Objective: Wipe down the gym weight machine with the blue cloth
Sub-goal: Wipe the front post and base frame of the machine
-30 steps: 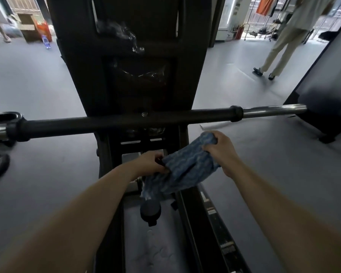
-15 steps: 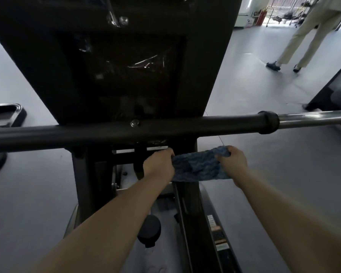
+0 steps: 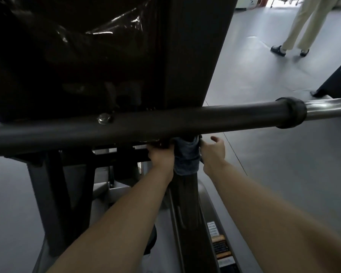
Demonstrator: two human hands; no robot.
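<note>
Cloth wrapped on the post, a hand at each side

The left hand (image 3: 161, 156) grips the left edge of the cloth (image 3: 186, 157), fingers curled out of sight behind it. The right hand (image 3: 213, 153) holds the right edge; its thumb sticks up free, and its fingers go round behind the cloth.

The blue cloth sits pulled across the front of a dark upright post (image 3: 187, 196) of the machine (image 3: 193, 56), just under the black bar (image 3: 165, 125). It looks dull and creased in the shade, its top edge hidden by the bar.
</note>
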